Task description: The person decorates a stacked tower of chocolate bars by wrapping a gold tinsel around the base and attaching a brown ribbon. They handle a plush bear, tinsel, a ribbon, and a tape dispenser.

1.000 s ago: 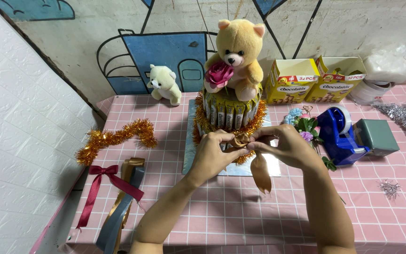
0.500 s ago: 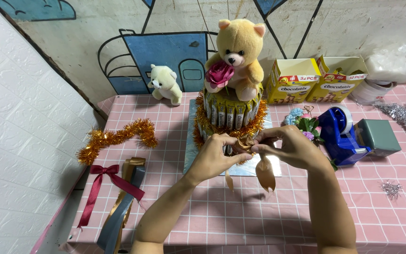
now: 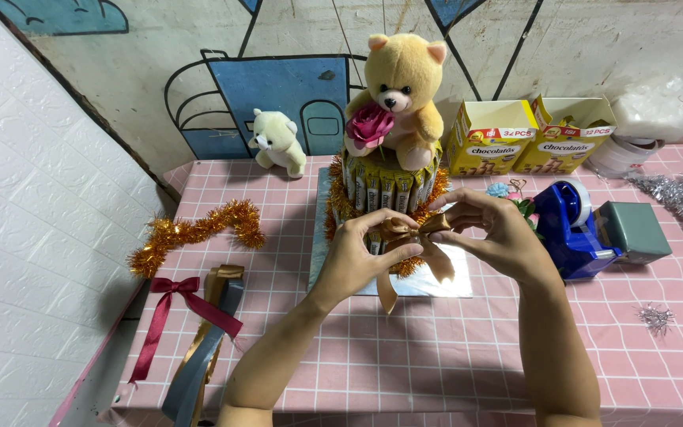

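**Both hands pinched on a gold bow at the candy tower**

I see both forearms reaching up from the bottom edge and meeting mid-table. My left hand (image 3: 361,257) curls in, thumb and fingertips pinched on the left loop of the gold bow (image 3: 411,231). My right hand (image 3: 496,233) grips the right loop the same way, its other fingers fanned out.

The bow is held just in front of the candy tower (image 3: 385,194), which has a teddy bear (image 3: 405,87) on top. Everything sits on a pink checked tablecloth (image 3: 452,356) against a painted wall. A tape dispenser (image 3: 567,229) stands to the right, gold tinsel (image 3: 199,233) to the left.

The bow's loops run left to right, and its tails hang down toward me.
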